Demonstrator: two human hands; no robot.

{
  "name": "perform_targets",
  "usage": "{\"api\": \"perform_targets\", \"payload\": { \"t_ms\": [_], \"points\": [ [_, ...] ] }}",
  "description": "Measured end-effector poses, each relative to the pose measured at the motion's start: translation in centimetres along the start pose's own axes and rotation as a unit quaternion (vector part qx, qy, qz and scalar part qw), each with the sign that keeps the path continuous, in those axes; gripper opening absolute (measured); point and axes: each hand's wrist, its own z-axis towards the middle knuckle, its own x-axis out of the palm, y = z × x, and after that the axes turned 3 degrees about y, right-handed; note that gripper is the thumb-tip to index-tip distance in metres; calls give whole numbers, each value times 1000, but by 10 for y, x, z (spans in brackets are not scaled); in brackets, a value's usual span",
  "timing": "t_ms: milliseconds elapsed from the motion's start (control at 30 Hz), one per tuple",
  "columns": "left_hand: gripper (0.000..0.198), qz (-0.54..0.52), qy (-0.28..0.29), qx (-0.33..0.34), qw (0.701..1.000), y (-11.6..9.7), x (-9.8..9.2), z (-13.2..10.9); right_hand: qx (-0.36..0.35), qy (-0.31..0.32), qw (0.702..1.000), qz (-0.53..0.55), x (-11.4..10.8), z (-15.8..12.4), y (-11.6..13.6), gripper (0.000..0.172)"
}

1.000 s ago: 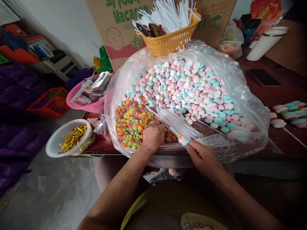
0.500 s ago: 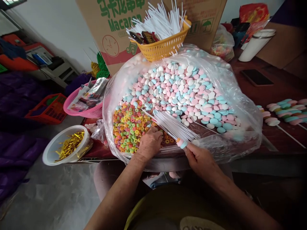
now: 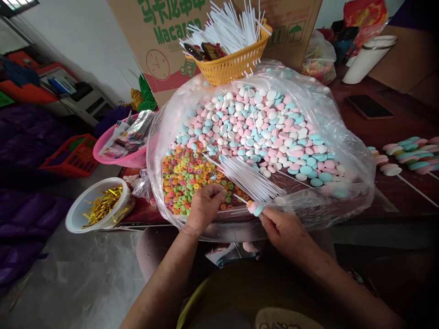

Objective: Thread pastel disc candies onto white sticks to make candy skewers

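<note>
My right hand [image 3: 286, 230] is closed around a white stick threaded with pink and blue marshmallows [image 3: 255, 208] and an orange ring. The stick's bare tip points left toward my other hand. Over the coloured cereal rings [image 3: 181, 183], my left hand [image 3: 206, 206] is closed in a pinch; what sits between its fingertips is too small to make out. Just beyond both hands lies a bundle of white sticks [image 3: 252, 178]. Behind it spreads a heap of loose pink, white and blue marshmallows [image 3: 240, 123], all inside an open clear plastic bag [image 3: 353, 169].
A yellow basket [image 3: 233, 66] of sticks stands behind the bag, before a cardboard box [image 3: 137, 50]. To the left are a pink basket [image 3: 130, 160] of packets and a bowl [image 3: 73, 214] of gold ties. Finished skewers [image 3: 411, 157] and a phone [image 3: 368, 106] lie right.
My left hand has lifted from the cereal rings, shifted slightly left and closed in a pinch. The skewer in my right hand has moved slightly left, and its bare tip now shows.
</note>
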Motion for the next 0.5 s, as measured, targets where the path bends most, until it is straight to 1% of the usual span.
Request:
{"api": "perform_targets", "payload": {
  "t_ms": [67, 100, 167, 267, 367, 433, 500],
  "points": [
    [22, -141, -1, -67, 988, -4, 2, -3, -5, 12, 1000, -11, 0, 0, 5, 28],
    [25, -187, 1, -86, 979, -6, 4, -5, -3, 17, 1000, -19, 1, 0, 7, 27],
    [29, -239, 0, -98, 966, -9, 7, -9, 3, 27, 999, -40, 2, 1, 9, 27],
    [29, -277, -4, -85, 957, -12, 10, -13, 15, 31, 997, -70, 4, 2, 8, 27],
    [26, -258, -11, -75, 963, -10, 12, -13, 24, 28, 995, -98, 2, 1, 11, 25],
    [22, -196, -24, -63, 978, -6, 18, -15, 24, 19, 993, -114, 2, 0, 16, 24],
    [17, -119, -55, -35, 991, -1, 29, -20, 22, -1, 992, -127, 3, 1, 21, 24]
  ]
}}
